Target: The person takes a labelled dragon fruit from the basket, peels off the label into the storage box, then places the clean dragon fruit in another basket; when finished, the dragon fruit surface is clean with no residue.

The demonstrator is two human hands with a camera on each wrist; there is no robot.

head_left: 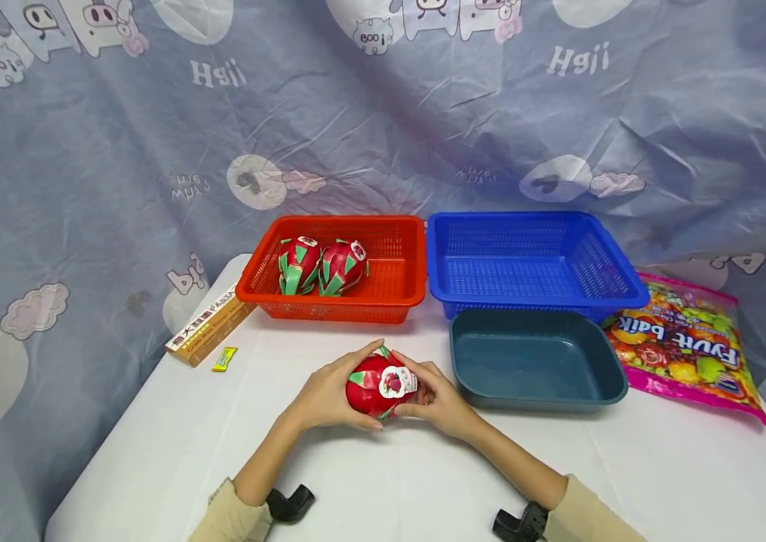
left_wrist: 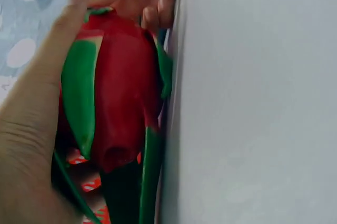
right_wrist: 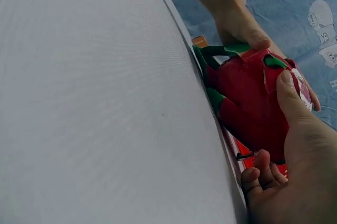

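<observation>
The round red dragon fruit with green leaf-like scales and a white sticker (head_left: pixel 378 385) is between the two hands, at the near middle of the white table (head_left: pixel 173 444). Whether its underside touches the table, I cannot tell. The left hand (head_left: pixel 330 389) is clamped round the left side of the fruit, with the thumb on the near side and the fingers on the far side. The right hand (head_left: pixel 447 406) grips it from the right; the thumb presses near the sticker and the other fingers are curled.

Beyond the hands, a red rectangular plastic basket with perforated walls (head_left: pixel 396 278) contains two more red and green dragon fruits (head_left: pixel 344 265), side by side in its left part. To the right, just beside it, stands a blue rectangular plastic basket (head_left: pixel 525 282), and in front of this one a dark teal rectangular plastic tub (head_left: pixel 539 369). A colourful, pink-edged plastic bag (head_left: pixel 691 339) lies at the far right. On the left side lie a long brown and white carton box (head_left: pixel 210 331) and, near it, a small yellow packet (head_left: pixel 224 359).
</observation>
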